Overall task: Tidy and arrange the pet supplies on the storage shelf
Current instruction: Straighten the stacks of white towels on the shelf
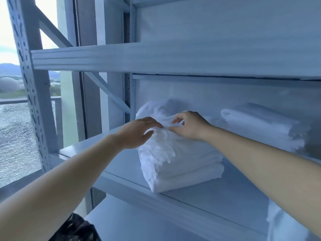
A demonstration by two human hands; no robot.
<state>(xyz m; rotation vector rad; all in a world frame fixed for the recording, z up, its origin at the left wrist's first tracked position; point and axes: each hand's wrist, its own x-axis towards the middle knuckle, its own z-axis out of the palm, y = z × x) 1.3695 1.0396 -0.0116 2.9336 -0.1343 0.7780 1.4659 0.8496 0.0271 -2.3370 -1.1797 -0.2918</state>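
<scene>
A stack of folded white towels [182,164] sits on the middle board of the white metal shelf [217,199], near its left end. The top layer is rumpled, with a fringed flap hanging down the stack's left front. My left hand [137,133] lies on the top left of the stack, thumb and fingers closing on a fold of the cloth. My right hand [189,126] rests on the top just to the right, its fingertips pinching the same fold. Both forearms reach in from below.
A second pile of folded white towels [264,129] lies further right on the same board. The upper shelf beam [156,56] runs close above my hands. A perforated upright [29,87] and a window stand to the left. A dark object [76,228] shows at the bottom.
</scene>
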